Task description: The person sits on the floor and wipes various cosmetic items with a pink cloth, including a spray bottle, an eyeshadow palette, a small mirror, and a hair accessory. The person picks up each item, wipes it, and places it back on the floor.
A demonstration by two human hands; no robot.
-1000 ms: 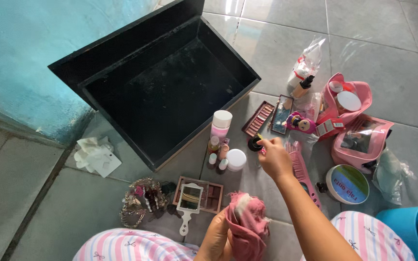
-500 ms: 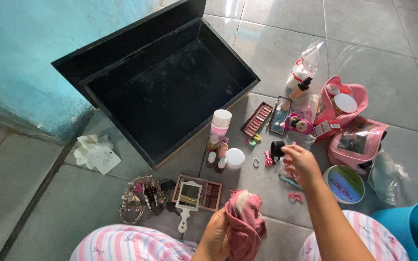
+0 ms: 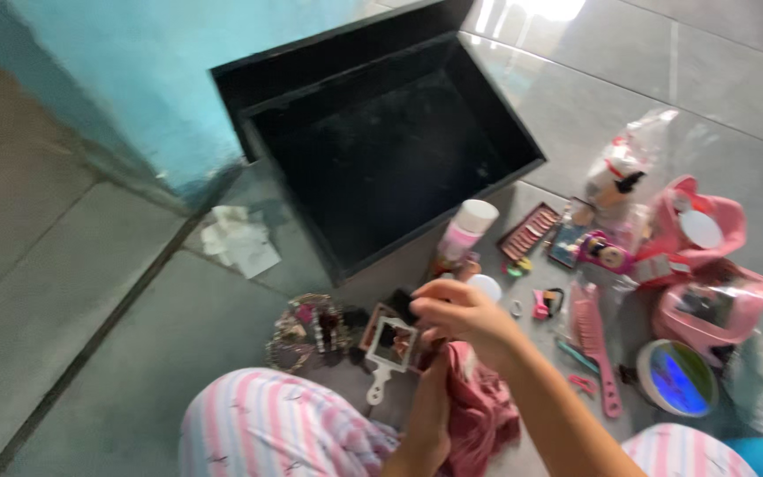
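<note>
Right hand (image 3: 461, 316) fingers curled, apparently pinching a small dark item, grip blurred | left hand (image 3: 432, 415) fingers pressed around pink cloth (image 3: 479, 411) over the lap | black box (image 3: 381, 150) open and bare inside | cosmetics, hand mirror (image 3: 390, 346), pink comb (image 3: 593, 340) spread on floor (image 3: 90, 353), none boxed | judged early stage
</note>
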